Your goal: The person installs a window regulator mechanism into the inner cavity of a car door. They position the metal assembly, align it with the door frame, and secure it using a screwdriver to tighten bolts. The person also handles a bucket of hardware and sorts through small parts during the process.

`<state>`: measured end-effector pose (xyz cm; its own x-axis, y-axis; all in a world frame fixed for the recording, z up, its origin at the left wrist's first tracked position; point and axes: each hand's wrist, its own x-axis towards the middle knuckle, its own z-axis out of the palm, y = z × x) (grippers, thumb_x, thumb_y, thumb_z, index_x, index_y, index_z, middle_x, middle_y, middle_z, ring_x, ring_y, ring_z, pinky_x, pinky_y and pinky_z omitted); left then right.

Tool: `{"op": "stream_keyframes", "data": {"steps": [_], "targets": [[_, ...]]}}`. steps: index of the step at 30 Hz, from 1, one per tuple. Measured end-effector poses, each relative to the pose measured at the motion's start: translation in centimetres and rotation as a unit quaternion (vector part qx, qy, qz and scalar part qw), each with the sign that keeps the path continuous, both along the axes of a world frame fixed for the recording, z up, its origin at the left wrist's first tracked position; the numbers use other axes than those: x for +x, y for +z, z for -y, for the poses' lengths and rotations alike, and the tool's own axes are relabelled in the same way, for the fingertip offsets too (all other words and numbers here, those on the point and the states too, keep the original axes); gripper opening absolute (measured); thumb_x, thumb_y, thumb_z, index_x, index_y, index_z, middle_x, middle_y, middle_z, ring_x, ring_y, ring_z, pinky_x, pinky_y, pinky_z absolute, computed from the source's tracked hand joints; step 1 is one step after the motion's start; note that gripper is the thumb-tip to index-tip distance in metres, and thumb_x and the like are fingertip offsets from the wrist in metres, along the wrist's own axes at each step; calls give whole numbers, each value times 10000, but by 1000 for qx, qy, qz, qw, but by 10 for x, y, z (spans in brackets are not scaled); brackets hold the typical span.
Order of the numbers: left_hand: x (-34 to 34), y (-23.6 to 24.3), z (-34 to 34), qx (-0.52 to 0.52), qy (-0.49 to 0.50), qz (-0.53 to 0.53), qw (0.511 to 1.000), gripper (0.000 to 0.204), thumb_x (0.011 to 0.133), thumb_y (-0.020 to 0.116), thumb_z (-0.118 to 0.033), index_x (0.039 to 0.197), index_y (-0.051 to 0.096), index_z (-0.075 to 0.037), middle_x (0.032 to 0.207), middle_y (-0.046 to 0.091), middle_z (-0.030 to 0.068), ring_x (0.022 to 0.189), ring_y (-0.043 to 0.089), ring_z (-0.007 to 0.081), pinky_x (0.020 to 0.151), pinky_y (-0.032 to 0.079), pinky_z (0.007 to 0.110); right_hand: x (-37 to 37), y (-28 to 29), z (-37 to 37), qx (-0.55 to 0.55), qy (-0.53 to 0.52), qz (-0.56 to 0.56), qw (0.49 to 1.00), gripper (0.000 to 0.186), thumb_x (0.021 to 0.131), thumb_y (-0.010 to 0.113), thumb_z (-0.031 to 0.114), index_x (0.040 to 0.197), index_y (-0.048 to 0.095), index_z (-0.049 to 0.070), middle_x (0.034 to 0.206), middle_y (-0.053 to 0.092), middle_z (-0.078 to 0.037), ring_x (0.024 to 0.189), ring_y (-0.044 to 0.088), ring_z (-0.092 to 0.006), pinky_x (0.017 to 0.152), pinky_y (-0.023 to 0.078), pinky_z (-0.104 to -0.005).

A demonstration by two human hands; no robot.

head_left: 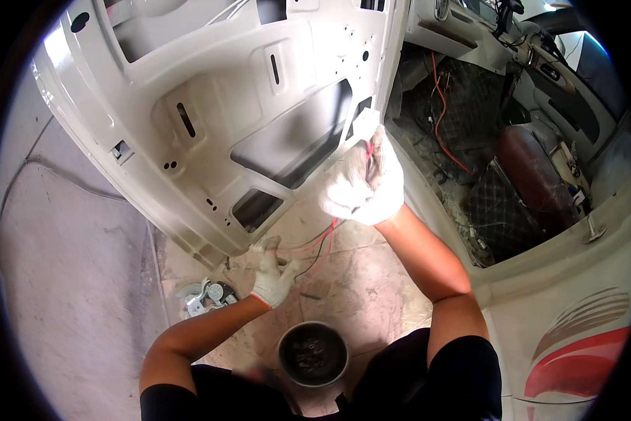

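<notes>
While the right hand (368, 179) grasps red wires (335, 224) before the right edge of the white door (224, 95), and I cannot tell whether the nearer left hand (272, 274) grips their slack, wire handling seems underway, calling next for untangled slack.

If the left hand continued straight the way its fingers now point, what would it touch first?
The left hand would probably meet the lower edge of the white door panel, though the depth between them is unclear.
</notes>
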<state>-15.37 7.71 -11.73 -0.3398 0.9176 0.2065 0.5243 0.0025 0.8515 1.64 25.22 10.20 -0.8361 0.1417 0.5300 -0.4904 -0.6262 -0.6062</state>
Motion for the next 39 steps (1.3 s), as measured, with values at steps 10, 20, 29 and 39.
{"op": "stream_keyframes", "data": {"steps": [10, 20, 29, 39], "targets": [[4, -19, -1, 3, -7, 62, 998, 779, 904, 719, -199, 1529, 297, -5, 1506, 328, 189, 1069, 572, 265, 852, 557, 360, 19, -51, -3, -162, 18, 40, 986, 271, 1011, 570, 253, 1185, 623, 52, 1006, 704, -139, 808, 683, -264, 692, 556, -401], [-5, -29, 9, -166, -70, 89, 980, 533, 953, 639, -366, 1322, 580, 15, 1205, 658, 221, 1016, 679, 309, 861, 550, 410, 30, -136, -46, 248, -249, 72, 933, 358, 898, 738, 208, 1180, 646, 8, 1072, 709, -92, 942, 696, -206, 845, 567, -341], [-46, -122, 49, -390, -350, -272, 807, 485, 938, 575, -512, 1157, 683, -92, 1091, 703, 220, 1043, 657, 425, 895, 519, 497, 20, -74, -11, 365, 47, 261, 893, 424, 961, 641, 313, 1228, 658, -15, 1142, 690, -119, 1031, 659, -204, 903, 528, -326], [-78, -167, 43, -409, -394, -352, 743, 609, 889, 615, -581, 1220, 656, -71, 1193, 693, 214, 1115, 651, 400, 947, 515, 492, -29, -38, 39, 446, -42, 411, 794, 481, 936, 680, 490, 1035, 723, 22, 742, 594, -5, 682, 559, -93, 602, 458, -272]]}}
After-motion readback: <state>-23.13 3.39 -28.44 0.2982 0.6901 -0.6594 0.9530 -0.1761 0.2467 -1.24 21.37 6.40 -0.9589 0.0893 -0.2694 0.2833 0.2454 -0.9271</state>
